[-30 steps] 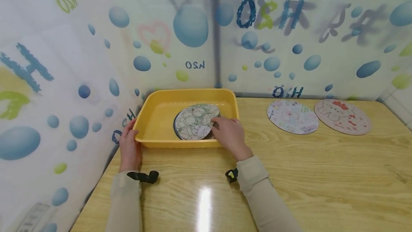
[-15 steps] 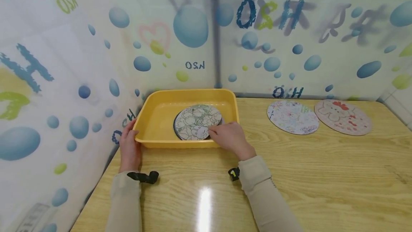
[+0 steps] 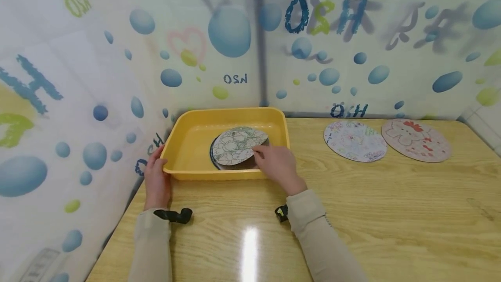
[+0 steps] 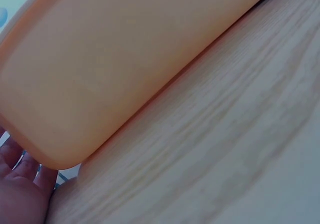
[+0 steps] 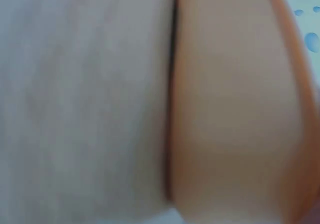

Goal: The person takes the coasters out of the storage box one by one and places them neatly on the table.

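Observation:
The yellow plastic tray (image 3: 188,145) stands on the table against the wall. Inside it lies a small stack of round flat mats; the top mat (image 3: 235,145) has a line-drawn pattern. With thumb and fingertips, my right hand (image 3: 278,164) pinches the front right edge of that top mat, which is raised and tilted. Beneath it the dark edge of another mat (image 3: 213,161) shows; the rest is mostly hidden. At the tray's left front corner my left hand (image 3: 157,182) grips the rim, thumb over the top, fingers outside. The right wrist view is blurred and shows the tray's outer wall (image 5: 235,93).
To the right of the tray lie a round mat with pastel drawings (image 3: 355,142) and a pinkish round mat with a red bow (image 3: 416,140), side by side. Patterned sheeting (image 3: 231,64) hangs behind and left of the wooden table (image 3: 352,221).
Half a second ago the top mat lay flatter, its printed face visible at the front; now its front right edge is lifted by my right hand. My left hand stays on the tray.

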Demonstrator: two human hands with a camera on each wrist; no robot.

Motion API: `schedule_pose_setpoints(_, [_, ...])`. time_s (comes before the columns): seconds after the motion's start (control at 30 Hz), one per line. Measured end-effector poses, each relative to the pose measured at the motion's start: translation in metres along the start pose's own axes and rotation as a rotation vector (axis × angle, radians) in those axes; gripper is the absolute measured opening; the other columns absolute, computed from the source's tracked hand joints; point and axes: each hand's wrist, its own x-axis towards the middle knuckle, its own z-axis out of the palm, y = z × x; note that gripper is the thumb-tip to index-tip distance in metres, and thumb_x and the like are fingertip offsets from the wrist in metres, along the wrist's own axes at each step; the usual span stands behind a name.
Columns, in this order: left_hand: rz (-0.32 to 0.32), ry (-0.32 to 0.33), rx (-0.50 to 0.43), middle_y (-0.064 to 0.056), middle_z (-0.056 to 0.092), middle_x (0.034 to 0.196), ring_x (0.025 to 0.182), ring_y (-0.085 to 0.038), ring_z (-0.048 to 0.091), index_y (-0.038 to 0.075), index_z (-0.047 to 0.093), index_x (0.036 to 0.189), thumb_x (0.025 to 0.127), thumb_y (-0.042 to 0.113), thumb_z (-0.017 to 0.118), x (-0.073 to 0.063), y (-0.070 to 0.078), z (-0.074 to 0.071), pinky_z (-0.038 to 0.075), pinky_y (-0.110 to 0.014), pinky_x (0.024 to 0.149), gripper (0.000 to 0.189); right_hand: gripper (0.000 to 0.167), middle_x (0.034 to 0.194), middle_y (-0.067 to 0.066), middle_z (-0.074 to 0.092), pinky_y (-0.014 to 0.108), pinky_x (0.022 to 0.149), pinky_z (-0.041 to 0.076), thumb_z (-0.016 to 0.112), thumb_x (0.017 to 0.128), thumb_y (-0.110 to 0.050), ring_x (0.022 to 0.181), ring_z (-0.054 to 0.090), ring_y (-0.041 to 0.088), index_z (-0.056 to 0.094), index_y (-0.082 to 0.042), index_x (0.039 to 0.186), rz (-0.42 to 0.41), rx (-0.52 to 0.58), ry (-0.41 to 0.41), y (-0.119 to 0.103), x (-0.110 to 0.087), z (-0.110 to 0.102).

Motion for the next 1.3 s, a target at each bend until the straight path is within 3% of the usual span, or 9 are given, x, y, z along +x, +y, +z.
schedule_pose_setpoints(0.07, [-0.006,0.004,0.001,-0.002,0.031,0.137,0.121,-0.02,0.035,0.015,0.043,0.132,0.091,0.01,0.035,0.0,0.0,-0.001,0.03,-0.031,0.101,0.042,0.031,0.053,-0.006,0.055,0.026,0.038,0.033,0.045,0.09,-0.038,0.042,0.043,0.013,0.064,-0.027,0.111,0.085,0.082,0.123,-0.001,0.002,0.003])
schedule_pose_setpoints(0.17, [-0.01,0.002,0.006,-0.001,0.031,0.137,0.121,-0.019,0.035,0.015,0.043,0.132,0.091,0.011,0.036,-0.001,0.0,-0.002,0.03,-0.031,0.101,0.042,0.028,0.067,-0.007,0.064,0.025,0.041,0.035,0.05,0.088,-0.039,0.046,0.048,0.012,0.068,-0.025,0.103,0.145,0.168,0.275,-0.001,0.003,0.007])
schedule_pose_setpoints(0.33, [0.001,-0.014,0.028,0.0,0.032,0.136,0.12,-0.019,0.037,0.016,0.043,0.132,0.091,0.012,0.036,0.0,0.001,-0.002,0.032,-0.03,0.1,0.041,0.018,0.078,-0.008,0.066,0.026,0.048,0.04,0.059,0.084,-0.033,0.055,0.055,0.011,0.069,-0.021,0.092,0.153,0.276,0.379,0.0,0.004,0.007])
schedule_pose_setpoints(0.43, [0.004,-0.02,0.041,0.001,0.033,0.136,0.12,-0.018,0.037,0.018,0.043,0.131,0.092,0.013,0.035,0.0,0.002,-0.001,0.033,-0.029,0.1,0.041,0.017,0.078,-0.007,0.064,0.026,0.05,0.04,0.059,0.084,-0.029,0.06,0.055,0.01,0.065,-0.019,0.096,0.168,0.334,0.378,0.002,0.005,0.006])
schedule_pose_setpoints(0.63, [0.004,-0.017,0.035,0.0,0.032,0.137,0.12,-0.019,0.037,0.016,0.043,0.132,0.092,0.013,0.035,0.0,0.002,0.0,0.032,-0.03,0.1,0.041,0.036,0.085,-0.006,0.055,0.028,0.059,0.038,0.055,0.086,-0.033,0.073,0.052,0.011,0.052,-0.027,0.121,0.243,0.534,0.278,0.008,0.008,0.003])
schedule_pose_setpoints(0.73, [0.006,-0.012,0.016,-0.001,0.031,0.137,0.121,-0.02,0.036,0.015,0.042,0.132,0.091,0.012,0.036,-0.001,0.002,-0.001,0.031,-0.031,0.101,0.041,0.03,0.083,-0.002,0.05,0.029,0.059,0.037,0.051,0.088,-0.036,0.072,0.048,0.015,0.054,-0.032,0.118,0.28,0.677,0.239,0.011,0.008,0.001])
schedule_pose_setpoints(0.97, [0.0,0.001,0.036,0.0,0.032,0.137,0.12,-0.019,0.036,0.016,0.042,0.132,0.091,0.013,0.036,-0.002,0.002,-0.002,0.032,-0.03,0.1,0.041,0.025,0.071,0.005,0.04,0.029,0.049,0.033,0.05,0.088,-0.032,0.059,0.038,0.021,0.058,-0.03,0.111,0.285,0.945,0.26,0.02,0.003,-0.006])
schedule_pose_setpoints(1.07, [-0.004,0.003,0.038,0.0,0.031,0.137,0.12,-0.019,0.037,0.017,0.042,0.132,0.091,0.013,0.036,-0.001,0.002,-0.003,0.032,-0.03,0.1,0.041,0.03,0.064,0.006,0.039,0.027,0.045,0.036,0.048,0.088,-0.029,0.05,0.04,0.02,0.056,-0.031,0.117,0.265,0.923,0.214,0.026,0.003,-0.011])
schedule_pose_setpoints(1.3, [-0.012,0.005,0.034,0.001,0.032,0.136,0.119,-0.02,0.037,0.019,0.044,0.13,0.091,0.013,0.036,0.001,0.0,-0.002,0.034,-0.029,0.098,0.04,0.029,0.063,0.008,0.05,0.032,0.044,0.044,0.041,0.091,-0.03,0.046,0.051,0.023,0.059,-0.024,0.113,0.262,0.673,0.15,0.037,0.0,-0.025])
